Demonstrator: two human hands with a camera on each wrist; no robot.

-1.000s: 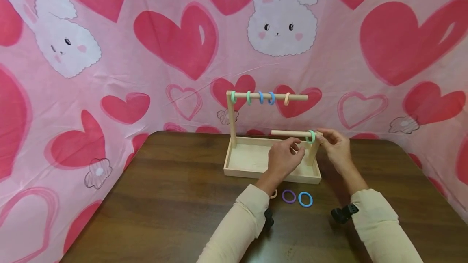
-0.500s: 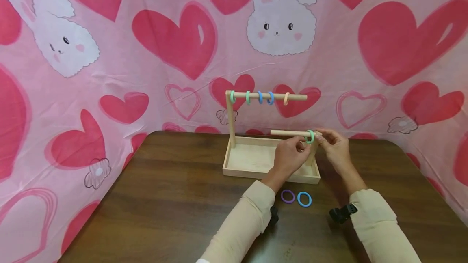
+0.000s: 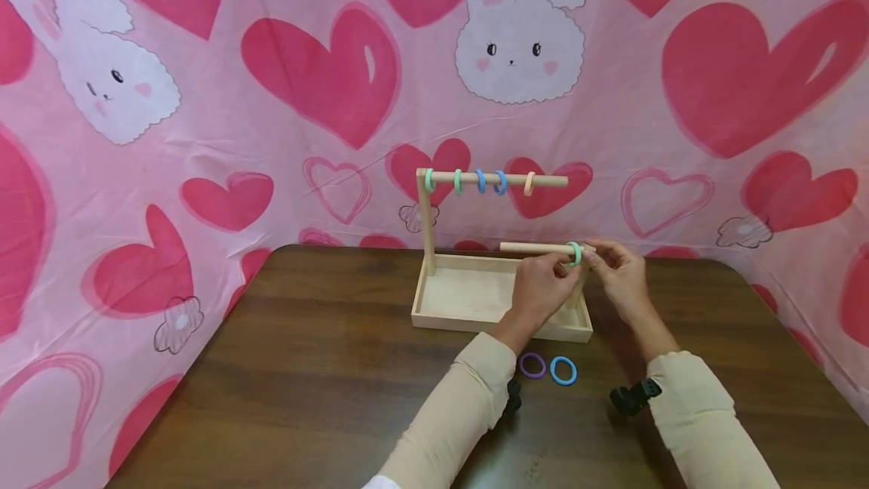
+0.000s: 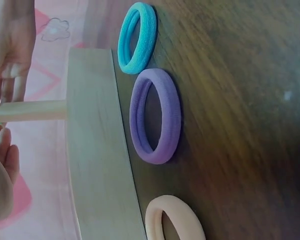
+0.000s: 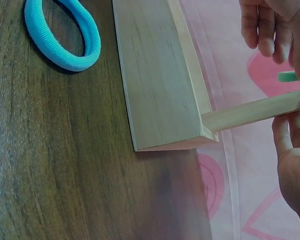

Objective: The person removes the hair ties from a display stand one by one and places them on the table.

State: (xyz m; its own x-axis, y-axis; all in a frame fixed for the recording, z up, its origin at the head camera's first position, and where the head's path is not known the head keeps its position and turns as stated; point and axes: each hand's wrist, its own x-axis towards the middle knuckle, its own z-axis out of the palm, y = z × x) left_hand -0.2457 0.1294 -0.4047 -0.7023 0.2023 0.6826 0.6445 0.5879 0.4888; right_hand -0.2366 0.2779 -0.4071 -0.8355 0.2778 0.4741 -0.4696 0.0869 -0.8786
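Left hand: (image 3: 541,289) up and across from over the tray since a second ago; thumb and fingers now clamped on a green hair tie.
Green hair tie: (image 3: 579,253) around the lower bar (image 3: 532,248), near its right end, just beside the right upright; it has hardly shifted.
Right hand: (image 3: 622,278) clamped on the top of the right upright (image 5: 260,111), as before.
Upper bar: (image 3: 558,181) fixed to the left upright (image 3: 425,225), with two green ties, two blue ties and a peach tie hanging along it, left to right.
Wooden tray: (image 3: 455,322) under both bars, bearing both uprights.
Loose hair ties: a light-blue tie (image 4: 149,40), a purple tie (image 4: 171,117) and a loose peach tie (image 4: 182,216) in front of the tray; from overhead, the left arm hides the last.
Table: (image 3: 305,368) dark, wood-grained.
Sleeves: cream (image 3: 451,413), cuffs turned back.
Backdrop: pink cloth (image 3: 407,119) with hearts and white rabbits.
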